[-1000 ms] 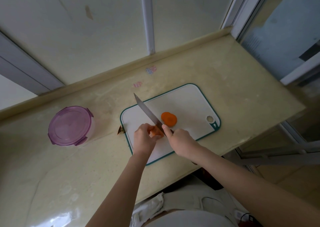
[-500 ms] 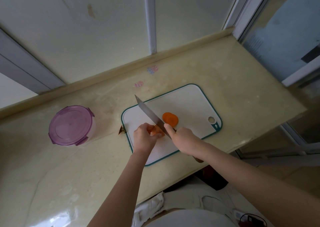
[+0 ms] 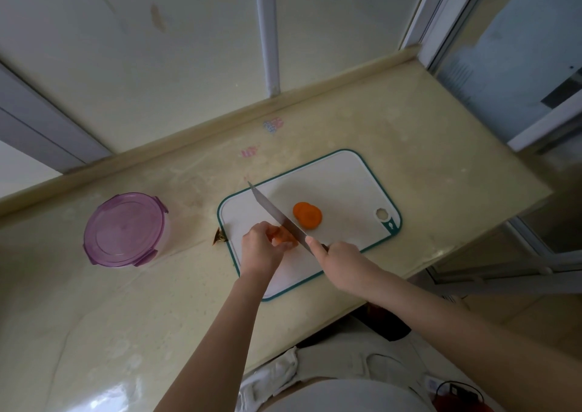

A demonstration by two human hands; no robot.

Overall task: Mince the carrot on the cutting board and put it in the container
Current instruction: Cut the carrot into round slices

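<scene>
Head view: the left hand (image 3: pixel 259 248) curled round the carrot stub (image 3: pixel 285 237) at the cutting board's (image 3: pixel 346 185) left end, and the right hand (image 3: pixel 338 259) gripped the knife (image 3: pixel 277 215), its blade angled across the stub. A few slices (image 3: pixel 307 216) lay mid-board, cut but not minced. The purple container (image 3: pixel 124 229) sat lidded, well left on the worktop (image 3: pixel 441 147), so mincing and transfer remained. The board's near corner lay close to the worktop edge; working room was on the board's right half.

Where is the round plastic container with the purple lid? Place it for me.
In the head view, the round plastic container with the purple lid stands on the beige counter, left of the white, teal-edged cutting board and clear of it.
</scene>
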